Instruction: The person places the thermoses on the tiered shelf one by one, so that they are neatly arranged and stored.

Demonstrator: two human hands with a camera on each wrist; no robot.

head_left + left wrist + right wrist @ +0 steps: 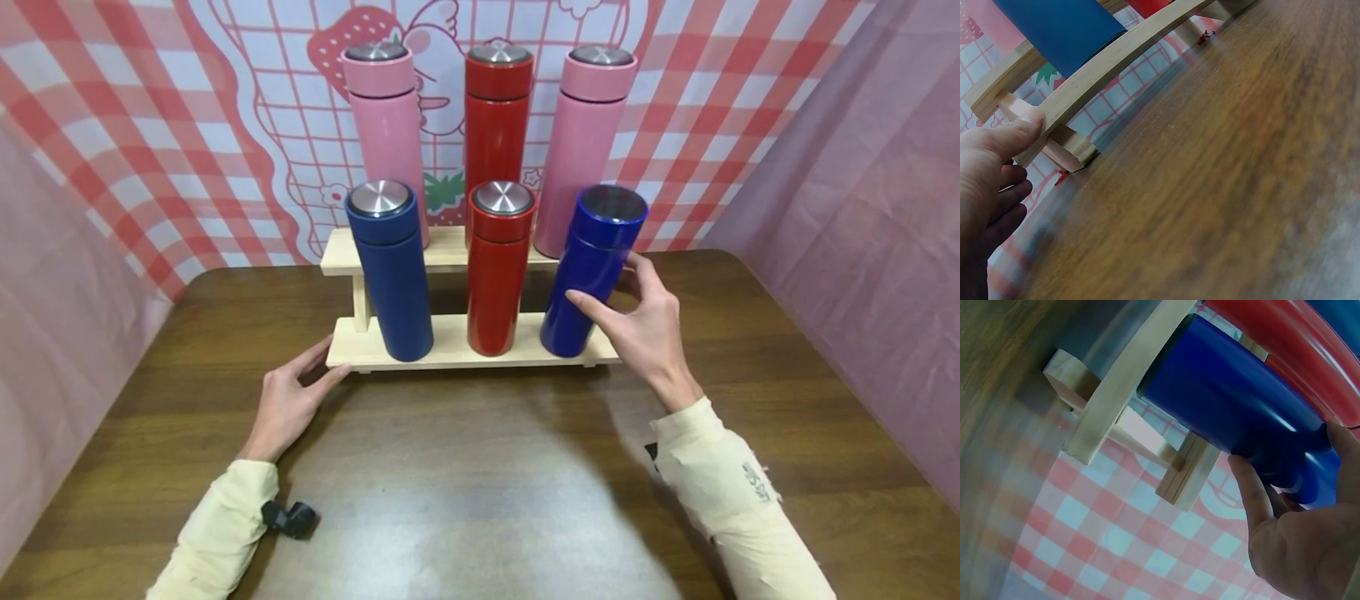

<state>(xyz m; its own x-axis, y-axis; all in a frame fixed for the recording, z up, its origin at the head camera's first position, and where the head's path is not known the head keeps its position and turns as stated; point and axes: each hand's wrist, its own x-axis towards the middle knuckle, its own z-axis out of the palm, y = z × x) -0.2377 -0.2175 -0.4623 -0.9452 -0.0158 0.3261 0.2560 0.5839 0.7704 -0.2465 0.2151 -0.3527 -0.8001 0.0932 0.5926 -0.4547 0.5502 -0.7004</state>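
A two-tier wooden stand point(450, 337) carries two rows of thermos bottles. My left hand point(288, 408) pinches the left end of its lower shelf, thumb over the edge; the left wrist view shows the fingers behind the board point(1085, 81). At the right end of that shelf, my right hand point(648, 329) holds a glossy blue thermos bottle point(581, 287), thumb in front and fingers around the far side. This bottle's base appears to rest on the shelf in the right wrist view. A matte dark blue bottle point(397, 292) and a red bottle point(497, 283) share the lower shelf.
On the upper shelf stand a pink bottle point(386, 133), a red one point(497, 137) and another pink one point(588, 137). The brown wooden table point(465, 483) lies under the stand. Behind hangs a red-and-white checked cloth point(712, 125).
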